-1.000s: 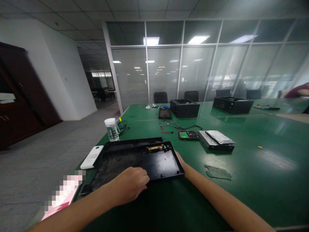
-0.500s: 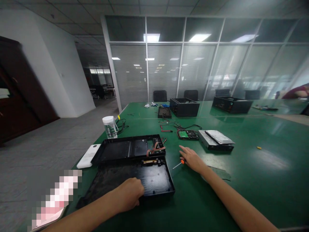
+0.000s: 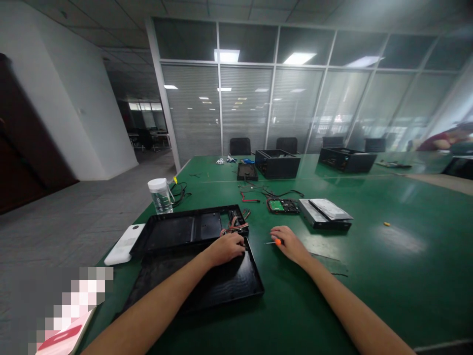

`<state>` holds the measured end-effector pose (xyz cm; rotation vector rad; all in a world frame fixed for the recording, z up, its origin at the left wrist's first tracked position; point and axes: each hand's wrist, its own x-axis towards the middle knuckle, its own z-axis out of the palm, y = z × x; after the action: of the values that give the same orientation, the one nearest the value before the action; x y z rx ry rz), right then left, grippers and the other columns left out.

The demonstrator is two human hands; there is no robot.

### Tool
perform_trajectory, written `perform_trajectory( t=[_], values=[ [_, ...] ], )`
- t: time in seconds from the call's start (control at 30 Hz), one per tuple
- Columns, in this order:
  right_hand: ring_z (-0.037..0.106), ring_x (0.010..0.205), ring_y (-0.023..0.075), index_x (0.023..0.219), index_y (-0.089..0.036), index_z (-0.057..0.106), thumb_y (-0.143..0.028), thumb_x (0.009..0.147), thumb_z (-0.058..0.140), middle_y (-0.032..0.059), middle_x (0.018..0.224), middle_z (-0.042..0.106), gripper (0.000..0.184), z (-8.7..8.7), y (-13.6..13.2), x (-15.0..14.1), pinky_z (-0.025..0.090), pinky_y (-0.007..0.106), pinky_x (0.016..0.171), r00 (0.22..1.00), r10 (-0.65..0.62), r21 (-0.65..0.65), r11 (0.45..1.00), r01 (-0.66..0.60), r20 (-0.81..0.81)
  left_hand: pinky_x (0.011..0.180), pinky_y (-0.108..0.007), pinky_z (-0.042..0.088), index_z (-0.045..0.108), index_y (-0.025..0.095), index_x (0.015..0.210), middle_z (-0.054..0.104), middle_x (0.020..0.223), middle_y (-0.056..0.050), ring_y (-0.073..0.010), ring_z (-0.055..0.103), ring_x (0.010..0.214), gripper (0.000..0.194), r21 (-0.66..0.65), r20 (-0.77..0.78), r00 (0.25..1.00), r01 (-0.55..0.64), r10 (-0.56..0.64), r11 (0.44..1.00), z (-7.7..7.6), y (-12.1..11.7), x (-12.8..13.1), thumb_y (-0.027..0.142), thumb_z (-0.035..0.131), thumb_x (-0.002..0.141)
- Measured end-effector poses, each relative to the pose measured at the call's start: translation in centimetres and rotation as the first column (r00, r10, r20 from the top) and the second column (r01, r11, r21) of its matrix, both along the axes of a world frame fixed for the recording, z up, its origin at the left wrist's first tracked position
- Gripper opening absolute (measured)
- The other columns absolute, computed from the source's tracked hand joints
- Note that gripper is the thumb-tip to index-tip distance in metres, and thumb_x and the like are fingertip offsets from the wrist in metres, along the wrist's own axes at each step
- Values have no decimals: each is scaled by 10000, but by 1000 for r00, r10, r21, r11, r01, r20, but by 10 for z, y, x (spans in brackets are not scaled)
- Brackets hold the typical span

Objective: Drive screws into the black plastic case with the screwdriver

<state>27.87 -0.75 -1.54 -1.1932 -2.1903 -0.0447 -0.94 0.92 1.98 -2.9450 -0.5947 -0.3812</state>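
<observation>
My left hand (image 3: 226, 249) reaches over the far right corner of a shallow black plastic case half (image 3: 229, 281). Its fingers are curled down at the corner, and whatever they grip is hidden. Behind it lies the other black case half (image 3: 173, 229), with striped ribbon wires (image 3: 234, 224) at its right end. To the right of the case, my right hand (image 3: 290, 242) is closed around a small screwdriver (image 3: 278, 242) with an orange handle. The thin shaft points left, toward the case.
A hard drive (image 3: 283, 206) and a silver-black drive box (image 3: 325, 219) lie beyond my right hand. A water bottle (image 3: 160, 197) and a white phone-like object (image 3: 123, 245) are at the left edge. Two black computer cases (image 3: 277, 166) stand farther back. Another person (image 3: 443, 140) is at far right.
My left hand has moved forward and right, from the case's near edge to its far corner. The screwdriver in my right hand has swung to nearly level.
</observation>
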Motion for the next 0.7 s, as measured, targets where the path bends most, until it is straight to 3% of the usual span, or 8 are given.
perform_trajectory(
  t=[0.3,0.47,0.7],
  values=[
    [523,1007,202,1035,-201,600,-321,901,389,89,1027,618,277,11,-7,-15,423,381,887,988,94,-56,993,-102,-124,815,-291,403,619,148,811,567,914,-68,-168,508,891,211,1,71,997,-5,5,1000,-12,1,2,152,421,883],
    [530,992,207,1029,-200,599,-336,906,375,91,1008,626,289,16,-9,-13,425,388,877,985,69,-46,996,-77,-156,816,-296,422,562,131,865,579,894,-74,-163,525,871,199,-93,284,948,-124,146,988,-20,-2,10,156,368,899],
    [525,1000,206,1042,-213,595,-351,904,379,82,1007,623,291,16,-8,-12,422,385,883,981,74,-57,995,-86,-178,803,-326,431,547,139,792,587,879,-79,-177,532,857,161,-58,242,959,-135,146,989,-29,0,18,165,412,876]
  ],
)
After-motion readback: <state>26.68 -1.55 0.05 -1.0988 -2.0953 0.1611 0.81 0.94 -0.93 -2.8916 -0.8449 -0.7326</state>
